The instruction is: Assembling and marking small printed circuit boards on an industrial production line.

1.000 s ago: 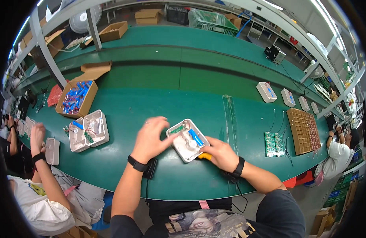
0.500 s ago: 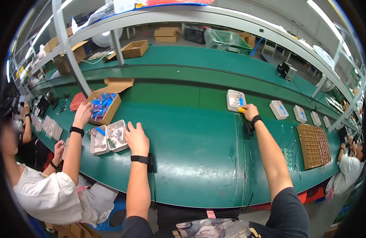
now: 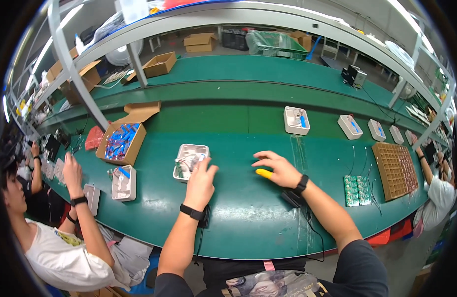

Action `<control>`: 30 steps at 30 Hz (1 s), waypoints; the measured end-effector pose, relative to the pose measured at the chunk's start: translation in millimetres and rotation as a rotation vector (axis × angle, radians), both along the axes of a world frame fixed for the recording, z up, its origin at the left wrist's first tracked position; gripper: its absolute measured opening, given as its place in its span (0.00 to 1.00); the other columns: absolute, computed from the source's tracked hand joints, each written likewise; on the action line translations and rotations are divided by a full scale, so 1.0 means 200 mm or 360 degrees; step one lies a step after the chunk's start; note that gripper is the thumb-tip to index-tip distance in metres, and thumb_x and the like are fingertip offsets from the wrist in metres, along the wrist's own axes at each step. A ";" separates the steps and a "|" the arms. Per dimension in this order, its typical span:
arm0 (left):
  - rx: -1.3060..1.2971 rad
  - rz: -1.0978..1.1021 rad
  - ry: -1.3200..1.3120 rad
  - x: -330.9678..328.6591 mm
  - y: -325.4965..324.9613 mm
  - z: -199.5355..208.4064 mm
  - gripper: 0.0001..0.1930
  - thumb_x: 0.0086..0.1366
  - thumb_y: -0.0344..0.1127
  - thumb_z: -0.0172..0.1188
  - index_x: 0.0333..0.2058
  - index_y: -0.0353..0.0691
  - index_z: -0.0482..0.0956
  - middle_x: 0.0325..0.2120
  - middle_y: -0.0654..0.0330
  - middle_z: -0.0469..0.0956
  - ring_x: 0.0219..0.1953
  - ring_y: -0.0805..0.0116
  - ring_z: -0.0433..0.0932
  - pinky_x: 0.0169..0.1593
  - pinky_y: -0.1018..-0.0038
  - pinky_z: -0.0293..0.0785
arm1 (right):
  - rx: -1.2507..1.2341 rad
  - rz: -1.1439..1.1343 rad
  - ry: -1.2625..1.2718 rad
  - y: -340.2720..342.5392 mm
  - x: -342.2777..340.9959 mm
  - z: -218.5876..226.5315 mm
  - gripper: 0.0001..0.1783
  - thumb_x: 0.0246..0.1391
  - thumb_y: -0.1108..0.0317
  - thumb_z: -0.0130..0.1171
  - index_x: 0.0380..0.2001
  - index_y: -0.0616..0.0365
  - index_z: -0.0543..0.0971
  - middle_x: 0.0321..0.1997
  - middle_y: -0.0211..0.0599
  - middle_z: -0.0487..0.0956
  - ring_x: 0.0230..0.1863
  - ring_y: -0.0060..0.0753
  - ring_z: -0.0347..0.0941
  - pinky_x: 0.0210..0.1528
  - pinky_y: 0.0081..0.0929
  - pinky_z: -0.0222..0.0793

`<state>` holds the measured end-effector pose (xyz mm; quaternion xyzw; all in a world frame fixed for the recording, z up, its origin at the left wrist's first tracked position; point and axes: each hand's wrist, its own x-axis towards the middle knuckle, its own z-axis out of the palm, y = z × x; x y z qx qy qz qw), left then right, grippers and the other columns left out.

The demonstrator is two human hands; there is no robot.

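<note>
My left hand (image 3: 201,184) grips the right wall of a white plastic box (image 3: 204,149), which holds wires, a white part and a small green circuit board at its left edge. My right hand (image 3: 279,171) hovers above the green table to the right of that box, fingers spread and holding nothing. One of its fingers wears a yellow cover. Left of my left hand stands another white box (image 3: 132,190) with a blue cylinder and wires inside. Beyond my right hand, a white box (image 3: 296,130) with a blue cylinder stands alone.
An open carton (image 3: 132,154) of blue cylinders stands at the left. A co-worker (image 3: 70,257) sits beside me on that side. Rightward are a row of white boxes (image 3: 350,133), green circuit boards (image 3: 357,190) and a compartmented brown tray (image 3: 387,173). A metal shelf frame (image 3: 188,24) spans overhead.
The white box at my left hand has moved right, away from its neighbour. My right hand has left the far box and come back toward the middle. The co-worker's hand has left the carton.
</note>
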<state>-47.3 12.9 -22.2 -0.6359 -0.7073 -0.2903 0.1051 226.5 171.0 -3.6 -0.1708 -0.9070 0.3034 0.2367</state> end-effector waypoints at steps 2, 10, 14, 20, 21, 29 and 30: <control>-0.0045 -0.0477 -0.0101 0.05 -0.02 0.05 0.21 0.51 0.13 0.59 0.42 0.39 0.84 0.56 0.48 0.79 0.59 0.44 0.78 0.59 0.54 0.79 | -0.0009 -0.0051 0.0059 -0.01 -0.07 -0.01 0.18 0.63 0.68 0.69 0.56 0.51 0.84 0.68 0.44 0.75 0.68 0.48 0.73 0.70 0.39 0.70; -0.0277 -0.1111 -0.0669 0.10 -0.07 0.08 0.11 0.56 0.19 0.63 0.37 0.40 0.85 0.46 0.55 0.84 0.54 0.52 0.82 0.55 0.59 0.81 | -0.0119 0.0030 0.0054 -0.03 -0.05 -0.08 0.23 0.65 0.68 0.66 0.62 0.50 0.79 0.66 0.45 0.77 0.69 0.49 0.72 0.70 0.41 0.70; 0.0031 -0.0788 -0.0526 0.11 -0.06 0.15 0.08 0.59 0.25 0.67 0.39 0.41 0.85 0.42 0.57 0.84 0.50 0.54 0.82 0.52 0.60 0.81 | -0.0638 0.0073 -0.0073 -0.12 -0.06 -0.01 0.20 0.65 0.69 0.65 0.60 0.52 0.80 0.64 0.44 0.79 0.67 0.48 0.74 0.69 0.41 0.71; 0.0064 -0.0400 -0.0495 0.14 -0.03 0.08 0.11 0.61 0.28 0.70 0.43 0.38 0.84 0.39 0.55 0.82 0.43 0.53 0.81 0.48 0.61 0.80 | 0.0005 0.0111 0.0055 -0.14 -0.04 -0.02 0.17 0.62 0.65 0.67 0.53 0.56 0.84 0.62 0.41 0.80 0.65 0.47 0.74 0.68 0.43 0.69; 0.0089 -0.0412 -0.0462 0.14 -0.03 0.08 0.11 0.61 0.28 0.70 0.43 0.38 0.84 0.39 0.56 0.82 0.43 0.53 0.81 0.48 0.61 0.80 | 0.0181 0.0182 0.0046 -0.18 -0.03 0.02 0.16 0.60 0.63 0.69 0.51 0.55 0.85 0.62 0.42 0.79 0.66 0.49 0.73 0.68 0.46 0.68; 0.0021 -0.0476 -0.0471 0.11 -0.04 0.08 0.09 0.62 0.30 0.71 0.38 0.36 0.81 0.38 0.57 0.80 0.42 0.54 0.82 0.45 0.62 0.80 | 0.0755 0.0052 -0.0307 -0.54 -0.10 0.07 0.21 0.52 0.55 0.76 0.45 0.54 0.86 0.71 0.51 0.68 0.75 0.63 0.59 0.71 0.63 0.59; -0.0116 -0.0439 -0.0567 0.11 -0.04 0.09 0.09 0.61 0.30 0.71 0.37 0.36 0.81 0.38 0.57 0.81 0.42 0.54 0.82 0.44 0.62 0.79 | 0.0767 -0.0045 -0.0357 -0.57 -0.11 0.05 0.21 0.52 0.55 0.76 0.45 0.54 0.85 0.73 0.53 0.65 0.76 0.65 0.56 0.72 0.64 0.58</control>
